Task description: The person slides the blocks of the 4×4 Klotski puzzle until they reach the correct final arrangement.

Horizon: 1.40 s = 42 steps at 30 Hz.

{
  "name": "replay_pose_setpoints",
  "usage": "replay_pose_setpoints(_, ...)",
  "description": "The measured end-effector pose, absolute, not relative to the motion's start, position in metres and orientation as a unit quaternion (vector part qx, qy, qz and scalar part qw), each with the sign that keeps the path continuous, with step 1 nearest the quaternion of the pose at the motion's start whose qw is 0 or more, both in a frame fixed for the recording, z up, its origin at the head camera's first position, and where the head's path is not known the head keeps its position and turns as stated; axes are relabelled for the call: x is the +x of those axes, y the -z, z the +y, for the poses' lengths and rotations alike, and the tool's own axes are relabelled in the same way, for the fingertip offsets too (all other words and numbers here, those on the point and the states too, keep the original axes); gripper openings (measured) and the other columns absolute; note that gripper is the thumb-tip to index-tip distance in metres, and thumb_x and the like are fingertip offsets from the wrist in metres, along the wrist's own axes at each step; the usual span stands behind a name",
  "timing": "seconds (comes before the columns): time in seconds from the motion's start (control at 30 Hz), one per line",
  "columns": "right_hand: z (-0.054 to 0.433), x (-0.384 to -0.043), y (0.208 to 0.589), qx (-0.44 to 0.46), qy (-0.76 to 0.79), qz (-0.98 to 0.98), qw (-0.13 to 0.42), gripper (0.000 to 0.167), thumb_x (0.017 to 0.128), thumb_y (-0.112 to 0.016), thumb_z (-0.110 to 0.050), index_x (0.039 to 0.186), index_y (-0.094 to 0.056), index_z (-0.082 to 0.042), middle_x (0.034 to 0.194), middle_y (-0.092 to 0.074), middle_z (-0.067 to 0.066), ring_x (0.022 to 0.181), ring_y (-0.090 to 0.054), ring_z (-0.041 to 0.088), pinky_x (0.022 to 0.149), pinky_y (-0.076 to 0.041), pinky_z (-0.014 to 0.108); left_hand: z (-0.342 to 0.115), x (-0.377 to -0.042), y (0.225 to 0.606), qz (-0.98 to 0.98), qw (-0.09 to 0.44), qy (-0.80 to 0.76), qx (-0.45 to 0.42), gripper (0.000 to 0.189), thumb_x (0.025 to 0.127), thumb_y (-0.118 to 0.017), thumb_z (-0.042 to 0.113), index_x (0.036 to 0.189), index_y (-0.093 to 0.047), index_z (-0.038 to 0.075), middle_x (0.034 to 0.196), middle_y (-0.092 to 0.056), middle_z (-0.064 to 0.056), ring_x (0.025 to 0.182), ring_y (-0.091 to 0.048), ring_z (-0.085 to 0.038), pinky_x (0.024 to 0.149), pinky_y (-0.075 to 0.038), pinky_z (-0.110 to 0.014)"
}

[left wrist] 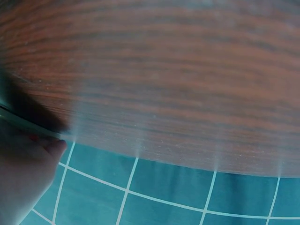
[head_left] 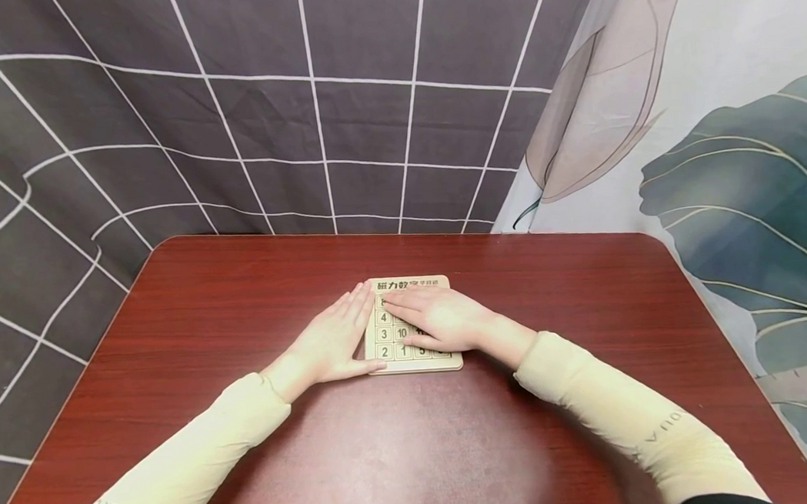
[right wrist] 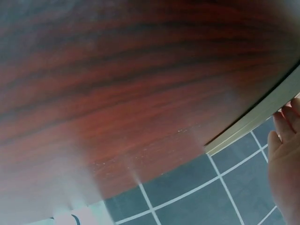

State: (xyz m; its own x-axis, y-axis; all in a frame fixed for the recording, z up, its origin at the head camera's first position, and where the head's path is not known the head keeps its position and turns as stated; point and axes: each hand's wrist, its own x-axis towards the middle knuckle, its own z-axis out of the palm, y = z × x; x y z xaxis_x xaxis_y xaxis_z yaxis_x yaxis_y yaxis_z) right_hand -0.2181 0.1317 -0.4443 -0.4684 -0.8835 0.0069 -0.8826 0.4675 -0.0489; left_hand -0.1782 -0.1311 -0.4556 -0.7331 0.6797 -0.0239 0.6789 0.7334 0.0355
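A cream-coloured number slide puzzle (head_left: pixel 401 334) with dark printed characters along its top lies flat on the table. My left hand (head_left: pixel 334 341) is at its left side, fingers straight along the edge and thumb out at the lower left corner. Across the numbered tiles rests my right hand (head_left: pixel 445 319), its fingers extended to the left and covering several numbers. The right wrist view shows the puzzle's side edge (right wrist: pixel 262 108) with the right-hand fingers (right wrist: pixel 283 124) over it. In the left wrist view, part of the left hand (left wrist: pixel 28 173) appears at the lower left.
The dark red wood-grain table (head_left: pixel 239 293) has rounded far corners. Behind it hangs a grey curtain (head_left: pixel 368 123) with a white grid. To the right is a pale curtain (head_left: pixel 603 116) with large leaf prints.
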Motion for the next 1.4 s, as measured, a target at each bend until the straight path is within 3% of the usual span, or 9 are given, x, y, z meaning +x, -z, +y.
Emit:
replay_pose_setpoints(0.47, 0.156, -0.215, 0.443, -0.499, 0.022, 0.867, 0.0, 0.062, 0.108, -0.057, -0.044, 0.159, -0.05, -0.008, 0.165, -0.05, 0.007, 0.154, -0.047, 0.024, 0.13, -0.037, 0.043, -0.132, -0.177, 0.454, 0.932, 0.019, -0.021, 0.362, 0.113, 0.095, -0.059, 0.071, 0.162, -0.025, -0.013, 0.173, -0.022, -0.031, 0.163, -0.025, -0.04, 0.134, -0.028, -0.047)
replay_pose_setpoints(0.87, 0.14, -0.206, 0.443, -0.547, 0.037, 0.836, -0.032, 0.061, 0.106, -0.062, -0.039, 0.156, -0.053, -0.005, 0.16, -0.056, 0.011, 0.15, -0.052, 0.026, 0.127, -0.042, 0.043, -0.131, -0.176, 0.454, 0.931, 0.021, -0.023, 0.363, 0.111, 0.096, -0.059, 0.069, 0.162, -0.025, -0.013, 0.173, -0.022, -0.03, 0.163, -0.025, -0.04, 0.134, -0.029, -0.047)
replay_pose_setpoints(1.17, 0.134, -0.204, 0.442, -0.549, 0.015, 0.835, -0.029, 0.061, 0.105, -0.062, -0.04, 0.155, -0.054, -0.006, 0.159, -0.057, 0.011, 0.149, -0.054, 0.026, 0.126, -0.044, 0.043, -0.133, -0.176, 0.456, 0.931, 0.015, -0.025, 0.363, 0.112, 0.095, -0.06, 0.069, 0.162, -0.026, -0.013, 0.173, -0.023, -0.03, 0.163, -0.025, -0.04, 0.134, -0.029, -0.047)
replay_pose_setpoints(1.4, 0.131, -0.217, 0.442, -0.522, 0.019, 0.852, 0.002, 0.063, 0.108, -0.058, -0.043, 0.158, -0.05, -0.006, 0.162, -0.053, 0.01, 0.153, -0.049, 0.026, 0.13, -0.037, 0.043, -0.132, -0.177, 0.458, 0.931, 0.015, -0.027, 0.363, 0.112, 0.095, -0.06, 0.069, 0.162, -0.026, -0.013, 0.173, -0.022, -0.03, 0.163, -0.025, -0.04, 0.134, -0.029, -0.047)
